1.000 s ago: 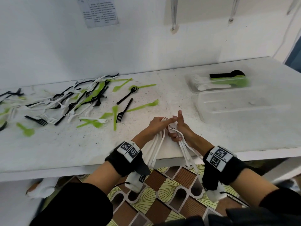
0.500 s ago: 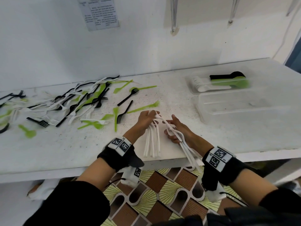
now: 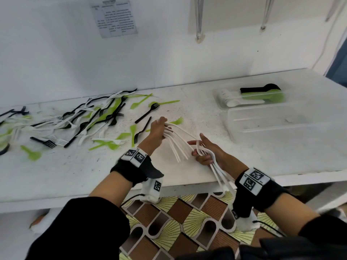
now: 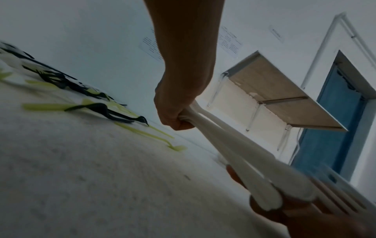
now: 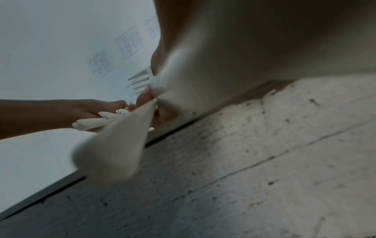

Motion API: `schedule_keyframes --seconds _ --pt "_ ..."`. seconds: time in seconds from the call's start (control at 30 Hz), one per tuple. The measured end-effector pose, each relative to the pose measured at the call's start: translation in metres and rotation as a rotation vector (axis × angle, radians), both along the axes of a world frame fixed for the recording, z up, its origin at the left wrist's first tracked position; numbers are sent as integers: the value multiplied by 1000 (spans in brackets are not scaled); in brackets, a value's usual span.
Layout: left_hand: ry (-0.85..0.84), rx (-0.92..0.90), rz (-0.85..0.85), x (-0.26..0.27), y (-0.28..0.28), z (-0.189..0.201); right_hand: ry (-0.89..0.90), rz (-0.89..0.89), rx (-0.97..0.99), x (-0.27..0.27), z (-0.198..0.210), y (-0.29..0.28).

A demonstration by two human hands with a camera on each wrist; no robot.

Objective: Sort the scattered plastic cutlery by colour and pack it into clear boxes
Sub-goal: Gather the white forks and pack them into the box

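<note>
My left hand (image 3: 159, 128) grips the head ends of a bundle of white plastic forks (image 3: 176, 145), their handles fanning down to the right; the same white forks (image 4: 234, 151) run out of the left hand (image 4: 175, 111) in the left wrist view. My right hand (image 3: 204, 151) holds a second bundle of white forks (image 3: 219, 173) whose handles hang past the table edge. That bundle's handles (image 5: 114, 149) fill the right wrist view, blurred. Black, white and green cutlery (image 3: 90, 122) lies scattered on the white table (image 3: 75, 171) at left.
Two clear boxes stand at the right: the near clear box (image 3: 272, 124) looks empty, the far clear box (image 3: 249, 98) holds white, green and black pieces. A white wall with a posted sheet (image 3: 114, 17) rises behind. Patterned floor (image 3: 178, 222) shows below the table edge.
Both hands have drawn apart: the left hand went up and left with its forks, the right hand moved right and nearer the table edge with its own bundle.
</note>
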State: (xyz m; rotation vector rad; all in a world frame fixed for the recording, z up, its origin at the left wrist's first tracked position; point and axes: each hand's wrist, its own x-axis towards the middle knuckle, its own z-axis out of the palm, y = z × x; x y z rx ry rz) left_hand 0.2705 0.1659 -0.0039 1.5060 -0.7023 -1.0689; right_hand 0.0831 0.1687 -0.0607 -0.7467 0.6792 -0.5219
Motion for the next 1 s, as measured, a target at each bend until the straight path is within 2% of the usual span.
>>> schedule_keyframes --seconds 0.2,0.33,0.47,0.63,0.73,0.83,0.9,1.0 --pt "71 -11 60 20 -3 3 -62 -36 24 0 -3 0" --pt "37 -29 111 30 -1 9 -131 -73 46 -1 -2 0" --pt "57 7 -152 21 7 6 -46 -200 8 4 1 3" --pt "-152 27 -417 -5 19 2 176 -407 -60 25 7 12" --pt "-192 30 -564 -20 27 0 301 -489 -178 38 11 12" --pt "-195 50 -614 -29 33 0 423 -603 -287 42 12 7" --pt "-169 53 -633 -33 36 -1 470 -670 -286 39 13 1" --pt "-143 27 -663 -33 39 -7 535 -682 -290 39 12 -3"
